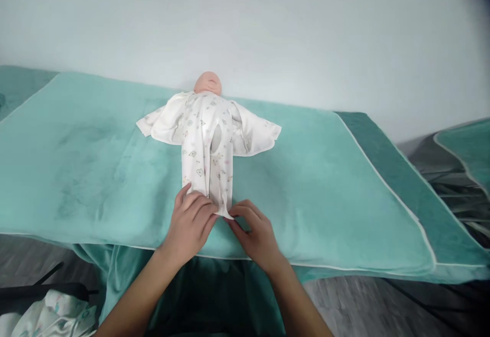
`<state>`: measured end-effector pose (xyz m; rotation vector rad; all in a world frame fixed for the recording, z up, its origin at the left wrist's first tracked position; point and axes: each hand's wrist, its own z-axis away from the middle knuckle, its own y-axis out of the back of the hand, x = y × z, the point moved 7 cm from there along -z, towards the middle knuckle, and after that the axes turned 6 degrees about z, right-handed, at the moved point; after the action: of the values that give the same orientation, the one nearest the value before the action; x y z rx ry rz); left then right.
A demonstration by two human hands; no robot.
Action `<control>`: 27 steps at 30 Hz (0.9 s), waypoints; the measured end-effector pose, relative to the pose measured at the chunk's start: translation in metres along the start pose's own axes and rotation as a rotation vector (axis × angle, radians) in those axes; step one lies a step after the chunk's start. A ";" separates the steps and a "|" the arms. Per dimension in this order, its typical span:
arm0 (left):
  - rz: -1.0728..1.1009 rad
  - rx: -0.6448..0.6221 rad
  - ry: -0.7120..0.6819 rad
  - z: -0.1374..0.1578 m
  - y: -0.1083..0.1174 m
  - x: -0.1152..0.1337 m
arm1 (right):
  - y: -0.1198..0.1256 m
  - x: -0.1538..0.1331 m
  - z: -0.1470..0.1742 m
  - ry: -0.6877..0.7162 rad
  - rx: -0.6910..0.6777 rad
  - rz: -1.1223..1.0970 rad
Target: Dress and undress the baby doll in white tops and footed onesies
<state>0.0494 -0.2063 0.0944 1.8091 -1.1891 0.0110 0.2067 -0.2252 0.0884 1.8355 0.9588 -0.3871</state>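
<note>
On teal blanket (95, 163), both hands (225, 224) pinch the hem of a doll's (207, 82) white printed sleepsuit (204, 138).

plain pale wall (245, 25), grey wood-look floor (344, 306)

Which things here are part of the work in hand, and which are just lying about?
In hand:
left hand and right hand, both pinching the bottom hem
white printed sleepsuit
baby doll wearing it
teal blanket beneath

Lying about:
bundled printed cloth, lower left
second teal blanket, far right
</note>
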 end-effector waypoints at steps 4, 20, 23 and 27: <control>0.184 -0.020 -0.028 0.010 0.013 0.007 | 0.018 -0.015 0.002 0.062 -0.090 -0.057; -0.182 0.050 0.380 -0.089 -0.009 -0.183 | -0.044 0.109 -0.133 -0.020 -0.188 0.606; -0.141 0.012 0.268 -0.090 -0.019 -0.178 | -0.045 0.111 -0.130 0.014 -0.185 0.586; -0.110 -0.014 0.189 -0.087 -0.023 -0.179 | -0.038 0.110 -0.128 0.064 -0.139 0.334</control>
<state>0.0099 -0.0167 0.0448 1.8154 -0.9543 0.1078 0.2290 -0.0572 0.0541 1.8462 0.6853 -0.0558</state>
